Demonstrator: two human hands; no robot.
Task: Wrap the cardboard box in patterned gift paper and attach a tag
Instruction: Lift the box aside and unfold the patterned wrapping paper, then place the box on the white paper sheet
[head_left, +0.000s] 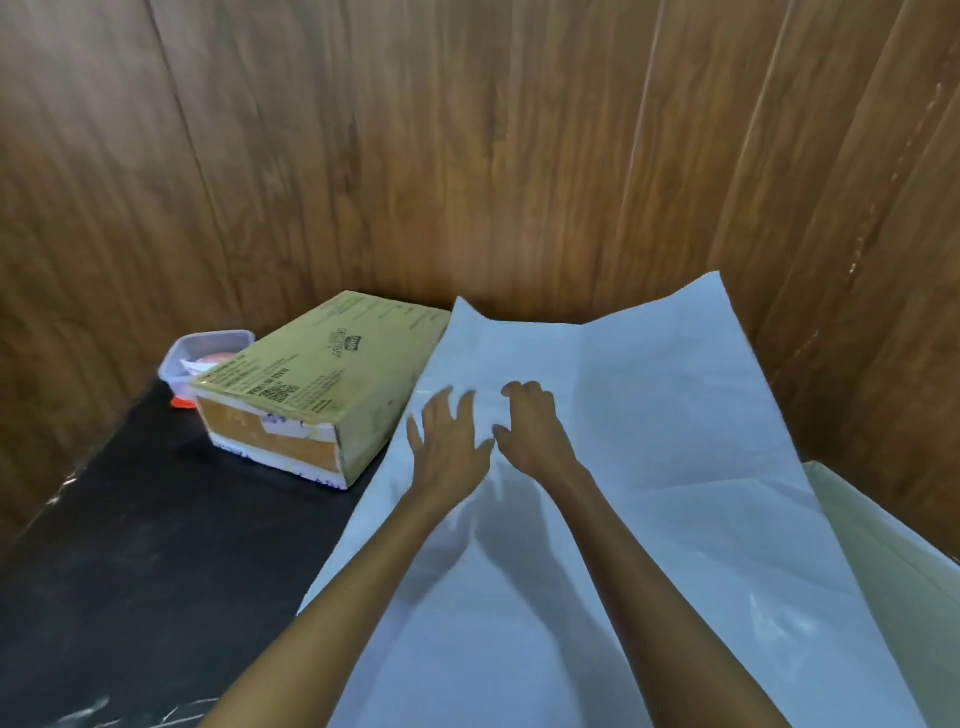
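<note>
Hands (452, 441) (535, 436) on paper (649, 415); box (322, 374) at its left edge

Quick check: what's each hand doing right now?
Left hand: open, fingers spread on the paper sheet.
Right hand: fingers curled on the sheet; grip cannot be told.

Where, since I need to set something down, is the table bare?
Bare: the black tabletop, left of the paper sheet and nearer than the cardboard box. Crowded: the far corner, plastic tub beside the box.
</note>
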